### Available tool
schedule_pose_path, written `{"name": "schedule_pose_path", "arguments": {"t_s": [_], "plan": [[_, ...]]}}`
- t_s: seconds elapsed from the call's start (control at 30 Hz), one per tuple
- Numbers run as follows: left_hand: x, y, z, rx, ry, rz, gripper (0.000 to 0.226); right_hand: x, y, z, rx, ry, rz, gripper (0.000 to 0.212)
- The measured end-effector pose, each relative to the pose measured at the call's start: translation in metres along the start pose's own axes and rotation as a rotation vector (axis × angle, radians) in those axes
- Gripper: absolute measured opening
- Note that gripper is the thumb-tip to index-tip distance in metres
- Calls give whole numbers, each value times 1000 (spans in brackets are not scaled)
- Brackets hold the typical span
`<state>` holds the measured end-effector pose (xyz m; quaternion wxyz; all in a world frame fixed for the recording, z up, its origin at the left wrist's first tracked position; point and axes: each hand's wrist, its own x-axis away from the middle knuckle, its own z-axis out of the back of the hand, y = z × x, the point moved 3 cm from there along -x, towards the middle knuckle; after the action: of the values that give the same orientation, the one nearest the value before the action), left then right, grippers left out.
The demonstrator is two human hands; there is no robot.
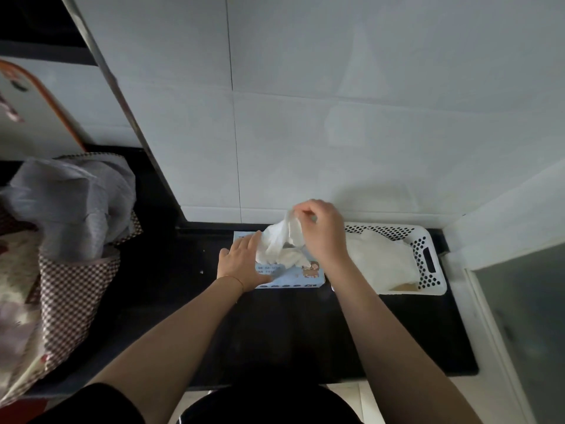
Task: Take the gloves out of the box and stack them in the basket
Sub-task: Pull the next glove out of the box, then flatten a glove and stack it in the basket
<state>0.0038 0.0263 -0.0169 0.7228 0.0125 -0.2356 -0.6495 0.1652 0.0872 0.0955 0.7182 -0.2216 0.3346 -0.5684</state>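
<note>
Head view — right hand (321, 231) pinches a filmy glove (279, 241); flat left hand (241, 264) presses the cardboard box (301, 275).

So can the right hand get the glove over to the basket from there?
Probably yes. The right hand pinches the glove above the box, and the basket sits just beside it, open-topped, nothing between.

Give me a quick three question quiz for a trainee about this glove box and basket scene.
1. True or false: the left hand presses flat on the box.
2. What does the right hand pinch?
3. On which side of the box is the white basket: A the person's left, B the person's right?

Key:
1. True.
2. A white glove, partly drawn out of the box.
3. B; gloves already lie in it.
</note>
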Motion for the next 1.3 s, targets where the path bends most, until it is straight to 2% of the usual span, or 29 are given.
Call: {"name": "schedule_pose_path", "arguments": {"t_s": [0.1,0.2,0.27,0.37,0.53,0.67,0.8,0.97,1.07,1.17,1.23,1.3], "plan": [[-3,0,5,44,-26,1,115,-15,-9,12,37,-76,0,11],[-8,-3,17,252,-64,63,104,-15,-6,15,70,-202,-97,9],[-7,-1,30,455,-44,84,88,-11,-6,16,65,-231,-144,7],[-2,13,48,705,45,-1,59,-7,-12,16,39,-247,-178,2],[-1,35,71,725,137,-52,13,-9,-17,21,-19,-270,-172,5],[1,36,88,769,150,-30,18,-16,-16,35,-69,-227,-163,10],[2,36,105,805,185,-44,12,-24,-23,49,-124,-152,-147,9],[5,49,140,889,255,-65,16,-30,-38,63,-279,-86,-161,5],[13,64,165,942,262,-128,18,-32,-47,71,-442,-64,-198,12],[21,80,182,984,252,-180,20,-30,-53,76,-501,-165,-209,31],[22,88,186,1001,253,-201,21,-28,-50,81,-457,-175,-223,24],[21,92,185,1018,250,-189,23,-27,-42,88,-404,-121,-222,6]]}}
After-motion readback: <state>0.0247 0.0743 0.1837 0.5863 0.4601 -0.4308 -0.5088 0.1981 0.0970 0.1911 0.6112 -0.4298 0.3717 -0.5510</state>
